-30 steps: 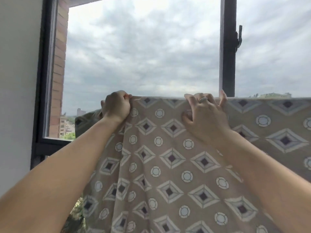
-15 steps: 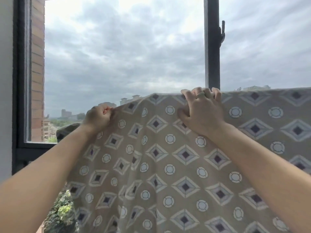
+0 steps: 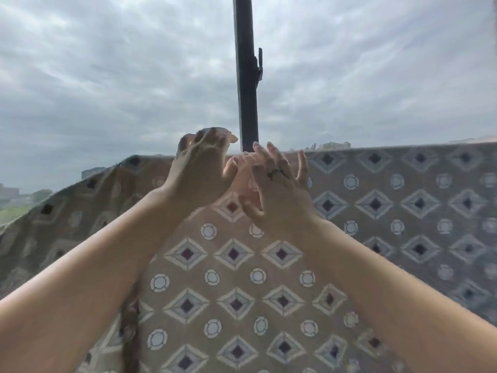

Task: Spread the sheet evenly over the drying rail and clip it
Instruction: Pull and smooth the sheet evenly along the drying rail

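Tan patterned sheet (image 3: 236, 267) draped, top edge running left-right; both hands, left (image 3: 200, 168), right (image 3: 277, 192), seemingly open, blurred.

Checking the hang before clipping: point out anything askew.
The beige diamond-and-circle patterned sheet hangs unevenly: its top edge runs level on the right but droops toward the left. No clips are visible. Both hands look open; blur hides contact.

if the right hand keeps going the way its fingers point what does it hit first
Probably the top edge of the patterned sheet, just beyond the right hand. The fingers tilt up and forward, so they might clear it; depth is unclear in the blur.
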